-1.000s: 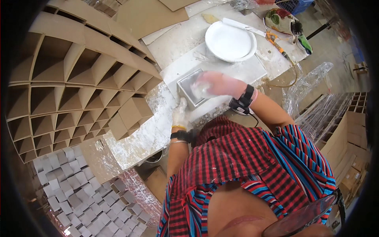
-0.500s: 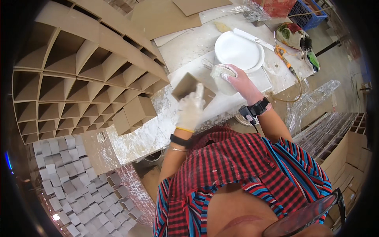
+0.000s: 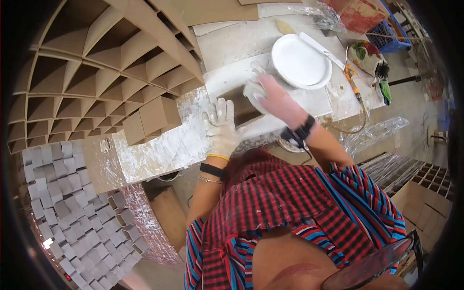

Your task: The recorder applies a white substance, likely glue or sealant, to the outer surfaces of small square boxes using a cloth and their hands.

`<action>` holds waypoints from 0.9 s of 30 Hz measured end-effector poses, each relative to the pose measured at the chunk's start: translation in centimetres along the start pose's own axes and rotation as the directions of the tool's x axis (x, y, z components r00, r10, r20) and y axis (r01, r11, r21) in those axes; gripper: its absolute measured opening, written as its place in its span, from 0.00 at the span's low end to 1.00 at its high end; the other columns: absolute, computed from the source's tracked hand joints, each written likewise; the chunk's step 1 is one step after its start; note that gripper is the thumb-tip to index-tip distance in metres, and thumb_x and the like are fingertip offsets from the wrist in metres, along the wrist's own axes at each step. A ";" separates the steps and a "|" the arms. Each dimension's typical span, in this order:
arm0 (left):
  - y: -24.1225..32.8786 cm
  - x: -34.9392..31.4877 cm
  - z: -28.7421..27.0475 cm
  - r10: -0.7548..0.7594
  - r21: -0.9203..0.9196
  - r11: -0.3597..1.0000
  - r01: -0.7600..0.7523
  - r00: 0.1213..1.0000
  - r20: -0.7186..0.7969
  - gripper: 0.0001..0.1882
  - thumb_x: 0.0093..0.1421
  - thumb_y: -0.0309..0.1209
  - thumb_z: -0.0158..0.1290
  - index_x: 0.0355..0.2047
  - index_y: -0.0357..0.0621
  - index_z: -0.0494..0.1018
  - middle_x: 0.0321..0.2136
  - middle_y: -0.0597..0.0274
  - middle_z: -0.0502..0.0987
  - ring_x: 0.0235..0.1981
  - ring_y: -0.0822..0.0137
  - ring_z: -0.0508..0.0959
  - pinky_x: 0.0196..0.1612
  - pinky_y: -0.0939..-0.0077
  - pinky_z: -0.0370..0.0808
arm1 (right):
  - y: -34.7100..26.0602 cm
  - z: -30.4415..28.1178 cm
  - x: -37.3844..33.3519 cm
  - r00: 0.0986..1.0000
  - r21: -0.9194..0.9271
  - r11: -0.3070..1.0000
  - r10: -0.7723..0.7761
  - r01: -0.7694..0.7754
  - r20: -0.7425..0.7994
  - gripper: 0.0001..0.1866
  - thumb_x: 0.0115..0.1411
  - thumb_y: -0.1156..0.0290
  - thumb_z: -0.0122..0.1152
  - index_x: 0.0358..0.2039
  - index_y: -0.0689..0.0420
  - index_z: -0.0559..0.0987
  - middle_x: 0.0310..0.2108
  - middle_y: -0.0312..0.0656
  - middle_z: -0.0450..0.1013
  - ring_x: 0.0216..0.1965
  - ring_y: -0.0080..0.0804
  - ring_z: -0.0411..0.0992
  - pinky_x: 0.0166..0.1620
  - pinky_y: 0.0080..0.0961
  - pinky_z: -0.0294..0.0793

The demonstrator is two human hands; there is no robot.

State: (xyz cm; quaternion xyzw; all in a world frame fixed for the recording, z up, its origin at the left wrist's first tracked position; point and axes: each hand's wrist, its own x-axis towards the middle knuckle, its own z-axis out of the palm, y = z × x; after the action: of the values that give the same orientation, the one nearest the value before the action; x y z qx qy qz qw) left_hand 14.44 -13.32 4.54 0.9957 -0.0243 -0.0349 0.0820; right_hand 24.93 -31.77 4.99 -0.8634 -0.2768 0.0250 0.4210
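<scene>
My left hand (image 3: 222,130): glove (image 3: 223,140) of matt knitted fabric. Pad (image 3: 255,96) in my right hand (image 3: 278,99): texture blurred. Box (image 3: 243,115) between: matt, uncoated cardboard inside. Dish (image 3: 300,62): smooth white surface. Counter (image 3: 150,157): rough, white-crusted. Film (image 3: 379,134): clear, glossy plastic. Crate (image 3: 395,44): plastic. My checked garment (image 3: 270,195): matt woven cloth.

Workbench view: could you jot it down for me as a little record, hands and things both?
Left hand: gloved, fingers spread, next to the box
Right hand: holding a pale pad, motion-blurred
Box: brown, partly hidden by the hands
Bench: smeared with white
Dish: round, white, beyond the right hand
Strip: white, by the dish's rim
Tool: orange, right of the dish
Left side: brown boxes, pale boxes
</scene>
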 end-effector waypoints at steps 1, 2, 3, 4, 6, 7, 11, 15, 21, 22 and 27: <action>0.1 0.1 0.3 0.001 -0.006 1.000 -0.001 1.000 -0.023 0.48 0.50 0.51 0.57 0.65 0.41 0.50 0.65 0.47 0.49 0.66 0.43 0.49 0.64 0.42 0.43 | -1.0 -0.9 -1.3 0.999 0.037 0.999 0.016 -0.015 -0.038 0.23 0.54 0.71 0.57 0.50 0.62 0.68 0.44 0.57 0.67 0.48 0.54 0.67 0.53 0.39 0.67; 0.3 0.2 0.5 0.016 -0.013 1.000 -0.016 0.999 -0.042 0.48 0.50 0.50 0.57 0.65 0.41 0.50 0.65 0.47 0.50 0.66 0.43 0.49 0.64 0.42 0.44 | -2.3 -1.2 -3.2 0.982 0.001 0.984 0.177 -0.177 0.069 0.22 0.53 0.73 0.57 0.49 0.61 0.68 0.44 0.57 0.67 0.48 0.54 0.67 0.52 0.39 0.67; 0.5 0.2 0.6 0.021 -0.022 1.000 -0.022 0.999 -0.043 0.48 0.50 0.50 0.57 0.65 0.41 0.50 0.65 0.47 0.50 0.66 0.43 0.49 0.64 0.42 0.44 | -1.9 -0.5 -4.4 0.988 -0.031 0.988 0.152 -0.150 0.041 0.22 0.53 0.74 0.57 0.49 0.61 0.68 0.44 0.57 0.66 0.47 0.55 0.67 0.51 0.38 0.68; 0.4 0.2 0.6 0.035 -0.026 0.999 -0.037 0.998 -0.049 0.48 0.50 0.50 0.57 0.65 0.41 0.50 0.65 0.47 0.49 0.65 0.43 0.50 0.64 0.42 0.44 | -1.8 0.0 -4.9 0.993 -0.061 0.991 0.121 -0.120 0.012 0.22 0.53 0.74 0.57 0.49 0.60 0.68 0.44 0.57 0.66 0.47 0.55 0.67 0.51 0.38 0.68; 0.3 0.3 0.4 0.057 -0.032 0.998 -0.059 0.997 -0.060 0.48 0.50 0.49 0.58 0.65 0.41 0.50 0.65 0.46 0.49 0.65 0.43 0.51 0.64 0.42 0.45 | -1.2 -0.7 -4.4 0.989 -0.028 0.989 0.146 -0.145 0.024 0.21 0.54 0.74 0.57 0.50 0.61 0.68 0.44 0.56 0.66 0.47 0.54 0.67 0.51 0.38 0.68; 0.4 0.3 0.6 0.051 -0.043 0.998 -0.053 0.997 -0.050 0.48 0.50 0.49 0.58 0.65 0.42 0.50 0.65 0.46 0.49 0.65 0.42 0.51 0.64 0.42 0.44 | -1.4 -1.1 -4.0 0.985 0.010 0.986 0.166 -0.167 0.045 0.21 0.55 0.74 0.57 0.50 0.61 0.68 0.44 0.55 0.66 0.47 0.53 0.67 0.50 0.38 0.67; -0.5 0.8 0.4 0.116 -0.122 0.985 -0.120 0.992 -0.041 0.49 0.49 0.48 0.59 0.65 0.43 0.49 0.65 0.44 0.49 0.65 0.42 0.51 0.64 0.41 0.44 | -3.2 -2.0 -4.4 0.989 -0.052 0.988 0.143 -0.144 -0.028 0.22 0.53 0.74 0.58 0.50 0.59 0.68 0.43 0.58 0.66 0.46 0.57 0.66 0.50 0.40 0.68; -1.5 0.3 0.0 0.188 -0.141 0.971 -0.195 0.980 -0.061 0.53 0.46 0.48 0.62 0.66 0.43 0.48 0.65 0.45 0.50 0.63 0.44 0.54 0.64 0.48 0.48 | -3.0 -1.6 -4.4 0.995 -0.234 0.968 0.093 -0.087 0.019 0.22 0.52 0.74 0.60 0.49 0.56 0.70 0.41 0.56 0.67 0.46 0.56 0.66 0.49 0.41 0.68; -4.0 -0.1 2.2 0.127 -0.433 0.876 -0.213 0.967 -0.220 0.57 0.40 0.44 0.67 0.66 0.43 0.47 0.63 0.44 0.54 0.61 0.44 0.58 0.62 0.59 0.59 | -5.6 1.0 -4.4 0.992 -0.467 0.884 0.044 0.017 0.120 0.23 0.50 0.71 0.62 0.49 0.52 0.72 0.42 0.50 0.67 0.45 0.48 0.67 0.48 0.39 0.69; -4.1 0.0 2.3 0.128 -0.437 0.873 -0.217 0.966 -0.224 0.57 0.40 0.44 0.67 0.66 0.43 0.47 0.63 0.44 0.54 0.61 0.44 0.58 0.62 0.59 0.59 | -5.3 1.8 -4.5 0.980 -0.588 0.807 0.073 0.050 0.184 0.23 0.50 0.71 0.63 0.49 0.51 0.72 0.42 0.48 0.67 0.46 0.45 0.67 0.48 0.38 0.69; -4.2 0.2 3.9 0.084 -0.515 0.847 -0.135 0.989 -0.121 0.58 0.42 0.43 0.67 0.67 0.43 0.44 0.57 0.44 0.62 0.55 0.46 0.67 0.56 0.59 0.66 | -5.9 2.8 -3.6 0.986 -0.606 0.795 0.084 0.021 0.146 0.25 0.49 0.71 0.63 0.50 0.49 0.72 0.41 0.45 0.67 0.44 0.43 0.67 0.46 0.37 0.68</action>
State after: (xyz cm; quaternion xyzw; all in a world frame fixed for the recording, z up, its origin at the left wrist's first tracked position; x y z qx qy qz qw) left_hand 14.54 -9.86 0.00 0.9337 -0.0667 0.0112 0.3515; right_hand 18.44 -28.62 6.87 -0.9520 -0.2897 0.0136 0.0983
